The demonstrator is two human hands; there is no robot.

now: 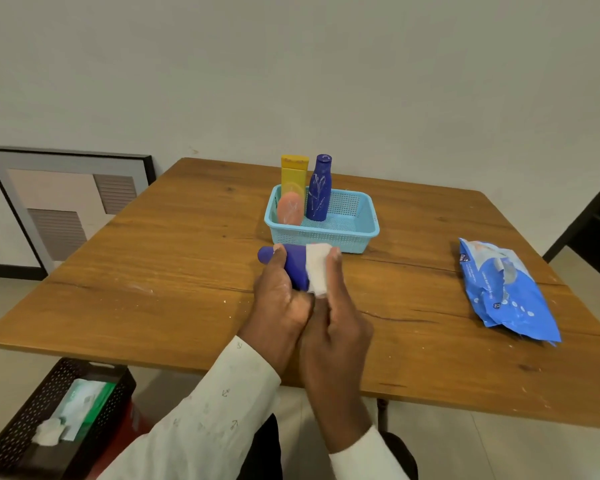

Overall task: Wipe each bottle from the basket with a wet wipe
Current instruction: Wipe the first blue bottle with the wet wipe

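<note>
Over the counter: left hand grips a blue bottle lying sideways — right hand fingers press a white wet wipe around it.
Behind: basket — yellow, dark blue, orange bottles upright.
Right: wipes pack, well apart.

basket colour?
Light blue mesh plastic basket; seen in the head view, the only one.

Crinkled blue plastic wet-wipe packet: white print present, too small and blurred to read. No other legible text.
</note>
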